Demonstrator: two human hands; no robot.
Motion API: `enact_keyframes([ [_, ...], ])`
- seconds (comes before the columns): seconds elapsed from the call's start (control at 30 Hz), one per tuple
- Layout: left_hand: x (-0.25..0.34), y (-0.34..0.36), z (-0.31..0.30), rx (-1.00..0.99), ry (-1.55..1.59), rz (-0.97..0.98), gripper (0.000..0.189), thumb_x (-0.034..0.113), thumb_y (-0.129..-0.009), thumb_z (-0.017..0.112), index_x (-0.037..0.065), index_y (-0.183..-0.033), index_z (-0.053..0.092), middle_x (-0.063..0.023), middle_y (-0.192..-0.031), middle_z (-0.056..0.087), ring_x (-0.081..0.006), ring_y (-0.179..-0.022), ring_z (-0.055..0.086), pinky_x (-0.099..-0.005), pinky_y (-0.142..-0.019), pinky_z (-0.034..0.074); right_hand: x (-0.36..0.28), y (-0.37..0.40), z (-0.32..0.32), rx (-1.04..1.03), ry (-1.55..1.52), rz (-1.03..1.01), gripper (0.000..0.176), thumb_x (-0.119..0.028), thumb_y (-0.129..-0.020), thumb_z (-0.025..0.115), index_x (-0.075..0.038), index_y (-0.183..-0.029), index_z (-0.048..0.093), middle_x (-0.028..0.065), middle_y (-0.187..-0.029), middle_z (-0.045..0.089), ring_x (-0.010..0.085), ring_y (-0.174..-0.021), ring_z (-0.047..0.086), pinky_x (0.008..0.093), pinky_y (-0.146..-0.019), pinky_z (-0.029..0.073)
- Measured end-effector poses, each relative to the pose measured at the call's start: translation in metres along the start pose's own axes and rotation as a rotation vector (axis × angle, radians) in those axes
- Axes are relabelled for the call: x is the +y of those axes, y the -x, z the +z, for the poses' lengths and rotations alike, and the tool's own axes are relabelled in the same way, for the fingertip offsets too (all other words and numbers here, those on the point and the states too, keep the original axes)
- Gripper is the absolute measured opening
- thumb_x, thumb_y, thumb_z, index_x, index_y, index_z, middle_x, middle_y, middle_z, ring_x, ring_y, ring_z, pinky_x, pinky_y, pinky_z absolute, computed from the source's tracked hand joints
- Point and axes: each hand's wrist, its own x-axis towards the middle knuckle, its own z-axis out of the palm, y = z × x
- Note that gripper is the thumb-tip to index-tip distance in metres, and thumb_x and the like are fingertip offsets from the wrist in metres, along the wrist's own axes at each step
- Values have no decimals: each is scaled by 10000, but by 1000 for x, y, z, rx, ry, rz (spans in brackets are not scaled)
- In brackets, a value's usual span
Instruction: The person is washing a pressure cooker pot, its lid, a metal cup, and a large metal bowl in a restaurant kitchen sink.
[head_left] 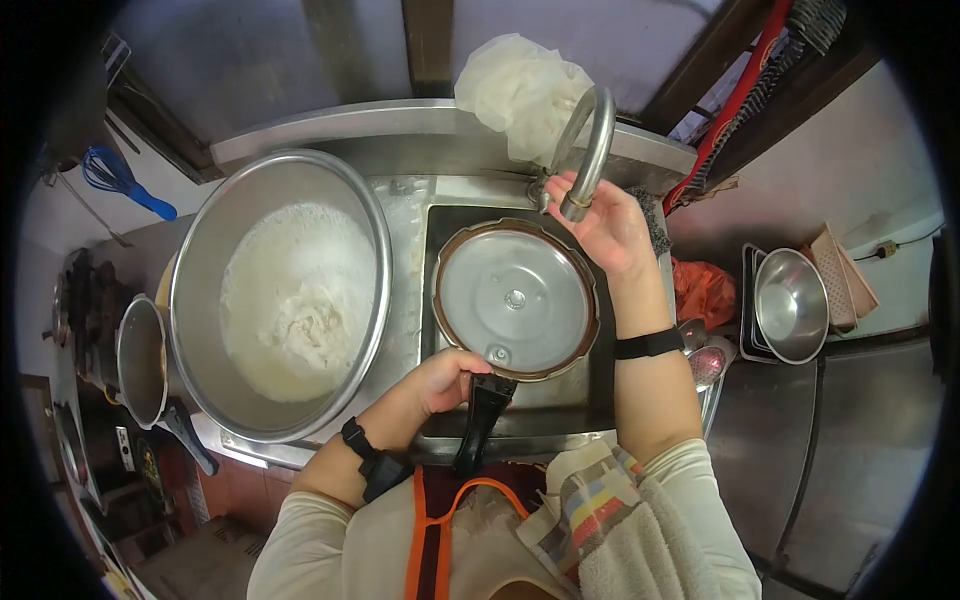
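Nearest the camera, at the bottom centre of the frame, is the front of a person in an orange-edged apron (417, 535), with a striped towel (640, 530) hanging to the right of it. At the centre of the frame, a round metal lid (515, 280) with a brown ring around its rim is held over a steel sink (565, 405). Its black handle (487, 410) points toward the bottom of the frame. The left hand (448, 380) grasps the lid's lower edge beside the handle, thumb on top. Toward the upper right, the right hand (610, 225) is behind the mouth of a curved metal tap (602, 130), palm turned up, fingers extended and grasping nothing that shows; whether the fingertips touch the tap's base cannot be told. Left of centre is a large metal basin (270, 185) of cloudy, frothy liquid (255, 290) with a whitish mass in it. A pale mesh cloth (520, 85) hangs at the top centre, and a blue whisk (115, 175) at the upper left
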Motion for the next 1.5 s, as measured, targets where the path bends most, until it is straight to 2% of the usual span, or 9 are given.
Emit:
enact_keyframes([
  [0.03,0,-1,-2,9,-23,3,395,108,-728,528,-97,-1065,518,-214,-972,616,-326,-888,616,-445,-843,466,1,-8,-12,43,83,-65,338,-134,-866,461,63,-1139,423,211,-1162,455,294,-1118,450,384,-965,365],
  [0.13,2,6,5,43,-61,50,399,114,-737,537,-97,-1075,515,-211,-976,617,-330,-878,618,-432,-844,468,1,-22,-36,522,299,-70,434,-137,-853,471,55,-1225,359,223,-1260,350,326,-1203,355,426,-1019,291],
  [0.33,-2,13,12,-76,-16,70,424,116,-756,524,-110,-1112,487,-218,-998,607,-336,-914,607,-437,-844,469,10,-32,-67,244,-37,79,592,-160,-820,504,26,-1319,246,177,-1363,236,347,-1264,258,488,-1035,228],
  [0.6,-3,14,18,-94,9,81,420,126,-773,507,-92,-1131,479,-223,-1011,600,-368,-936,594,-475,-828,475,9,-23,-43,178,178,86,603,-171,-803,534,22,-1314,279,164,-1373,237,270,-1286,237,460,-1022,232],
  [0.87,-4,10,18,-59,-24,88,408,125,-771,520,-90,-1118,493,-219,-1008,602,-366,-927,596,-478,-807,485,17,3,-35,-1,429,81,805,-174,-812,549,-19,-1403,25,143,-1449,156,224,-1351,112,519,-1032,135],
  [1.07,-6,9,16,-3,-52,78,398,123,-768,529,-81,-1109,506,-209,-1004,606,-329,-896,608,-436,-808,485,28,7,-31,171,829,5,759,-129,-794,569,16,-1389,121,189,-1397,273,265,-1306,256,359,-1029,245],
  [1.1,-5,11,16,7,-70,74,396,122,-765,536,-77,-1107,509,-204,-1005,607,-311,-889,611,-419,-807,485,43,1,-41,226,981,-149,589,-109,-780,569,6,-1315,349,207,-1241,476,276,-1145,478,289,-917,380],
  [1.3,0,26,38,85,-140,167,398,56,-731,578,-68,-1103,510,-149,-974,623,-217,-858,620,-347,-791,484,79,31,-42,101,1731,-189,265,-107,-747,609,-35,-1002,624,150,-833,633,224,-717,619,311,-703,478],
  [1.5,-2,35,49,81,-121,172,385,32,-728,580,-71,-1090,499,-118,-924,625,-183,-822,621,-317,-734,501,109,33,-52,30,1660,-417,238,-112,-744,616,-17,-962,626,184,-885,614,307,-796,603,358,-714,475],
])
